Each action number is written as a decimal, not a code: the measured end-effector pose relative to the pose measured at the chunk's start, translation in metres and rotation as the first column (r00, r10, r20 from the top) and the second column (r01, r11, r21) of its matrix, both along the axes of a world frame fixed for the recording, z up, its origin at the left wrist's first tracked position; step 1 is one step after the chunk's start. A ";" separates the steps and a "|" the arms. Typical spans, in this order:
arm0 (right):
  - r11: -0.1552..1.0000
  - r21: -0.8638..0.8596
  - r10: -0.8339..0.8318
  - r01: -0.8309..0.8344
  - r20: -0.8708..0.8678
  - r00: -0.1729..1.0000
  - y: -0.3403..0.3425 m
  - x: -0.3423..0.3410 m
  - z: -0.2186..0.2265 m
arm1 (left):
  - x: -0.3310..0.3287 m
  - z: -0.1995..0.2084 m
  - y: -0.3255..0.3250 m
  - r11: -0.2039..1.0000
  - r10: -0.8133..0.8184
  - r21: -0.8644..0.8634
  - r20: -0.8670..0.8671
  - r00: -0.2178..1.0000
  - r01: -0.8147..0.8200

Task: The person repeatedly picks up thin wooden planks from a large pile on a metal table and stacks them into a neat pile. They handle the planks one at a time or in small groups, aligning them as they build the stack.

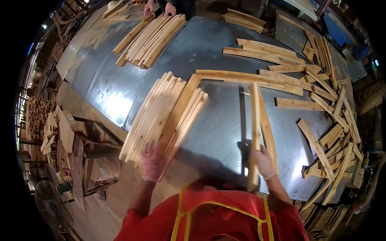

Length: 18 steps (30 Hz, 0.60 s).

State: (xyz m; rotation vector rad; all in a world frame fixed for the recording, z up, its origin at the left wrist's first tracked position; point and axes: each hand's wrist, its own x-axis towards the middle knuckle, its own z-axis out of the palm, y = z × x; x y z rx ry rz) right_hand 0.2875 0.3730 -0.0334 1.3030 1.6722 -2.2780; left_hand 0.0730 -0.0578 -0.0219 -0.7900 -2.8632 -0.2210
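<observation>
My left hand (152,161), in a pale glove, rests on the near end of a row of light wooden strips (150,114). Its fingers lie over the wood, pointing away from me. A browner board (179,110) lies lengthwise among these strips, which fan slightly toward the far side. My right hand (263,162), gloved too, grips a long wooden strip (254,132) tilted up off the metal table, its near end by my apron. Just right of it lies another strip (268,134), partly hidden by that hand.
The metal-topped table (213,44) carries a second strip bundle (155,40), where another person's gloved hands (170,9) touch its far end. Loose boards (261,52) lie at far right, with a jumbled wood pile (335,148) along the right edge. A fan (50,201) stands lower left.
</observation>
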 end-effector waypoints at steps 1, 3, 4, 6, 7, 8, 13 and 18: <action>0.998 0.058 0.030 -0.029 -0.011 0.999 -0.027 -0.022 -0.009 | 0.002 0.003 0.010 0.997 -0.041 0.067 -0.031 0.999 0.043; 0.877 0.361 0.264 -0.316 0.187 0.946 -0.073 -0.058 -0.040 | 0.008 0.005 0.033 0.979 -0.123 0.159 -0.027 0.992 0.126; 0.781 0.376 0.395 -0.499 0.321 0.861 -0.098 -0.085 -0.025 | 0.012 0.005 0.041 0.971 -0.156 0.184 0.008 0.988 0.152; 0.735 0.327 0.509 -0.594 0.312 0.802 -0.153 -0.121 -0.002 | 0.013 0.005 0.053 0.954 -0.238 0.200 0.041 0.970 0.225; 0.697 0.310 0.575 -0.646 0.295 0.763 -0.173 -0.136 -0.027 | 0.011 0.001 0.058 0.948 -0.269 0.188 0.036 0.963 0.257; 0.581 0.461 0.657 -0.671 0.220 0.721 -0.197 -0.149 -0.052 | 0.010 -0.005 0.060 0.943 -0.292 0.177 0.037 0.956 0.281; 0.637 0.403 0.655 -0.658 0.167 0.737 -0.151 -0.175 -0.006 | -0.004 -0.030 0.040 0.953 -0.297 -0.046 0.047 0.954 0.299; 0.089 0.940 -0.054 -0.330 0.335 0.941 0.015 -0.077 -0.005 | 0.005 -0.024 0.075 0.938 -0.322 -0.148 -0.034 0.946 0.314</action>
